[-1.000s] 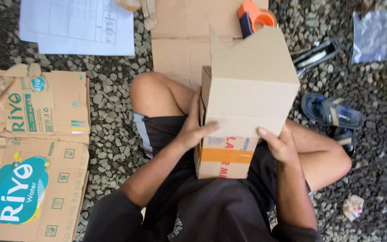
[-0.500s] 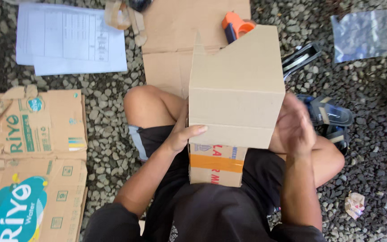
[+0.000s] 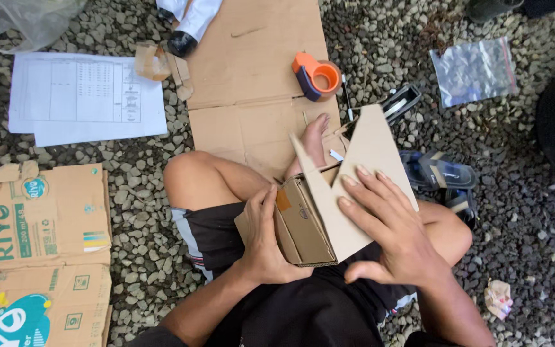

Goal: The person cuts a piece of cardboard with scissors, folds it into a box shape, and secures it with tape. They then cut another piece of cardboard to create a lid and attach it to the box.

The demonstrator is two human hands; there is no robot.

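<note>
Since half a second ago, cardboard box tipped onto its side in the lap, flaps toward the feet. Left hand grips its lower side, fingers curled; right hand lies flat, fingers spread, on the raised flap. Orange tape dispenser on flattened cardboard sheet beyond the foot.
</note>
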